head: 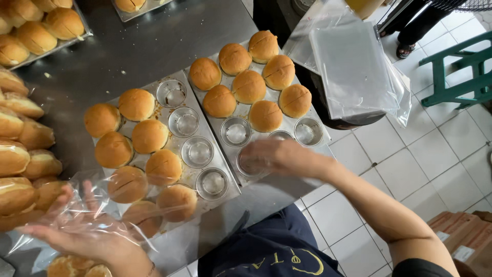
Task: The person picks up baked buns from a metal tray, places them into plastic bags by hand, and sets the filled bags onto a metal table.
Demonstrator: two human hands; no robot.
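Note:
My left hand (pixel 87 233) is at the lower left, palm up, holding a clear plastic bag (pixel 130 202) that drapes over the near end of the left bun tray (pixel 173 110). That metal tray holds several round golden buns (pixel 149 136) and a row of empty cups. My right hand (pixel 271 156) is blurred and reaches flat over the empty cups at the near end of the right bun tray (pixel 322 144); nothing shows in it. Several scored buns (pixel 249 86) fill that tray's far end.
Long bread rolls (pixel 20 154) are piled at the left and another tray of buns (pixel 36 36) sits top left, on a dark steel table (pixel 154 46). A stack of clear bags (pixel 353 66) lies to the right. A green stool (pixel 461 72), someone's feet (pixel 405 48) and a cardboard box (pixel 461 236) stand on the tiled floor.

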